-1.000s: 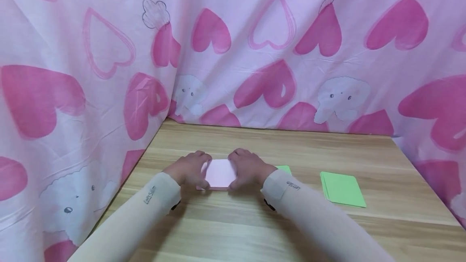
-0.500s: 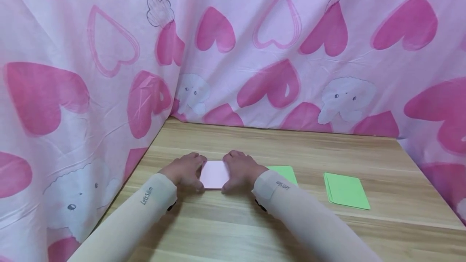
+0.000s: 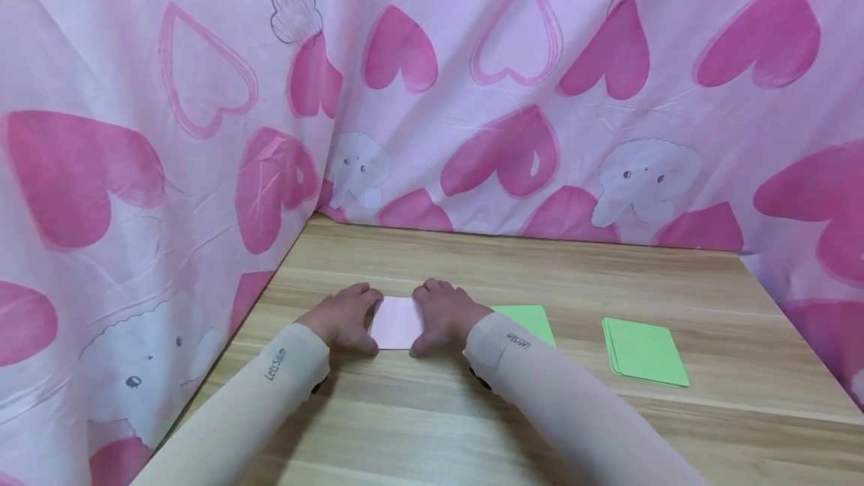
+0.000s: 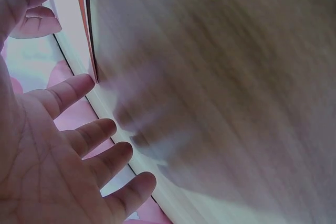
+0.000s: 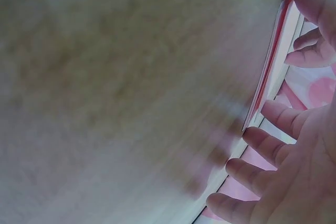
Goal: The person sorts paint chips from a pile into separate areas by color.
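Observation:
A stack of square pink paper point(image 3: 397, 323) lies on the wooden table between my two hands in the head view. My left hand point(image 3: 344, 316) holds its left side, with the thumb at the near corner and a fingertip at the far corner. On the opposite side my right hand point(image 3: 445, 315) grips it the same way. In the left wrist view the stack's thin edge point(image 4: 84, 24) runs between thumb and index finger, while the other fingers are spread off it. The right wrist view shows a reddish layer within the stack's edge point(image 5: 270, 66). The palms stay off the paper.
A green paper square point(image 3: 528, 322) lies just right of my right hand, partly hidden by the sleeve. Farther right is a small stack of green paper squares point(image 3: 646, 351), slightly fanned. A pink heart-print curtain point(image 3: 499, 156) hangs behind and left of the table point(image 3: 418, 418).
Both hands have shifted slightly left and drawn closer together around the pink stack. Its lower layer, which stuck out at the near left, now lines up. More of the middle green square shows.

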`<state>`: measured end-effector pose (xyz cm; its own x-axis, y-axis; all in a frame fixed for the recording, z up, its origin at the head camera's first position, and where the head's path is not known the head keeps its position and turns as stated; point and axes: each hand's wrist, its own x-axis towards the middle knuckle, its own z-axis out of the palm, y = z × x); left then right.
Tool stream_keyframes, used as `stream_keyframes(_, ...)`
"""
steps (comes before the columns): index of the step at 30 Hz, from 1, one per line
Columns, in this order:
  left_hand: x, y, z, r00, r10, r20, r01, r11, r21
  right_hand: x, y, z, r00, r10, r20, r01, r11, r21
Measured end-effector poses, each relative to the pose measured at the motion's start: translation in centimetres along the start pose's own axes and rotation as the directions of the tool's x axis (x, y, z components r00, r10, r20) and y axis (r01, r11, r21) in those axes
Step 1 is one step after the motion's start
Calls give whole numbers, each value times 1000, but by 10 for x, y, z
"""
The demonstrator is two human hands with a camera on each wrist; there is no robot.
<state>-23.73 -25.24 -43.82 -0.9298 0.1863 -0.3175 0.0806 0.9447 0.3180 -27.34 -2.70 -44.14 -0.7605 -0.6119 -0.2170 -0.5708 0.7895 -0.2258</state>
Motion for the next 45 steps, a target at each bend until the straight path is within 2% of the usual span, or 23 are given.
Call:
stream_keyframes(11,3,15,-2,1000,11,14,-11,1000,8,-9,6,-3,1000,12,-4,-12,999,42)
stream_keyframes(19,7,34,-2,992,116,-40,-112,989,92,-26,29,-15,999,21,-38,-17,995,96)
stream_keyframes(28,14,81,0,986,153,-63,-148,986,76,-75,85,-26,995,85,-52,-78,989,125)
stream_keyframes(32,18,102,3,981,187,-55,-183,980,75,-97,112,-27,993,105,-50,-97,986,136)
stream_keyframes(38,29,135,16,974,223,-38,-219,972,87,-122,141,-27,993,113,-43,-105,983,148)
stream_keyframes(45,41,174,41,966,256,-25,-251,961,120,-135,158,-20,985,170,-6,-168,976,140)
